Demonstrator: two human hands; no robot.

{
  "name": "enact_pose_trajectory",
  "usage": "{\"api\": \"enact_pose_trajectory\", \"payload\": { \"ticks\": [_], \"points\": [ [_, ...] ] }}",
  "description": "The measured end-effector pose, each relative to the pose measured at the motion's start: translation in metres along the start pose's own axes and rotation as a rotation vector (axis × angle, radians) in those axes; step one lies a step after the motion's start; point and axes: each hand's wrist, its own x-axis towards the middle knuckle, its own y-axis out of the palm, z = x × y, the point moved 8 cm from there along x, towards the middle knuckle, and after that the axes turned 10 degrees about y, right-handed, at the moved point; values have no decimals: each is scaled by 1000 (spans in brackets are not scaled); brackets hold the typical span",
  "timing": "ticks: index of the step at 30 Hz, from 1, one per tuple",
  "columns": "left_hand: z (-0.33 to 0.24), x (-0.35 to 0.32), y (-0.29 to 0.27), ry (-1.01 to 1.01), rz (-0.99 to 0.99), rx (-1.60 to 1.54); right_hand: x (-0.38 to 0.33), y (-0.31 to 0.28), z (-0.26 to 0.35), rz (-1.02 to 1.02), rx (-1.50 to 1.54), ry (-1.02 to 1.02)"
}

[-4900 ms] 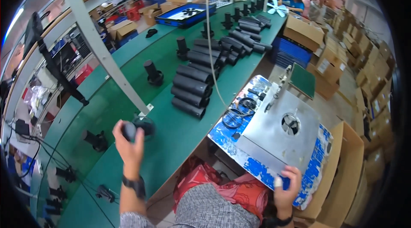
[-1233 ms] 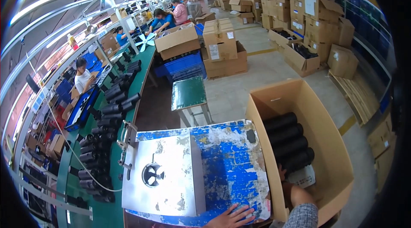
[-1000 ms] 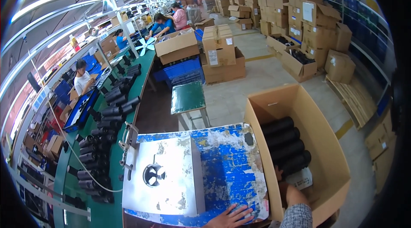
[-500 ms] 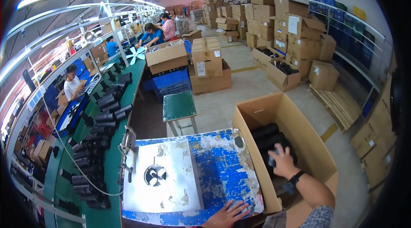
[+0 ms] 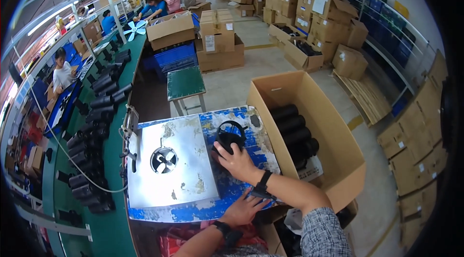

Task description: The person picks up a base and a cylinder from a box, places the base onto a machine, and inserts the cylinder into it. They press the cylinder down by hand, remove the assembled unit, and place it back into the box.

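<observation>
My right hand (image 5: pixel 235 161) is wrapped round a black plastic cylindrical housing (image 5: pixel 231 137) with an open ring at its far end. It holds the housing over the worn blue board (image 5: pixel 220 204), just right of a shiny metal plate (image 5: pixel 193 148). In the plate is a round hole with a small bladed rotor (image 5: pixel 165 160) in it. My left hand (image 5: pixel 243 209) rests with fingers spread at the board's near edge, holding nothing. More black cylinders (image 5: pixel 296 135) lie in the open cardboard box (image 5: pixel 333 146) on the right.
A metal clamp (image 5: pixel 129 126) stands at the plate's left edge. Left of it, a green bench (image 5: pixel 113 237) carries rows of black cylinders (image 5: pixel 99 134) and a thin hose. Beyond the board are a green-topped stool (image 5: pixel 186 83) and stacked cartons (image 5: pixel 217 39). Several people work along the line.
My right hand has come out of the cardboard box and moved left over the board, now with a black housing in it. My left hand stays by the near edge. The view has shifted.
</observation>
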Motion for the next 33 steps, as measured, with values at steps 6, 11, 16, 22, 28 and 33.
{"api": "enact_pose_trajectory", "payload": {
  "ticks": [6, 11, 16, 22, 28, 33],
  "points": [
    [-4, -5, 3, -33, 61, -13, 20, -5, -2, 318, 108, -23],
    [-6, 0, -3, 5, 8, -10, 32, -2, -23, 534, 508, -19],
    [-2, 2, 0, -14, 18, 3, 49, 20, -52, 467, 644, 111],
    [0, 0, 1, -21, 23, -3, 34, 42, -82, 371, 606, 271],
    [-1, 5, 0, -19, 38, -24, 1, 24, -120, 344, 594, 321],
    [1, 14, -10, -42, 102, -76, 1, -28, -199, 242, 737, 452]
  ]
}}
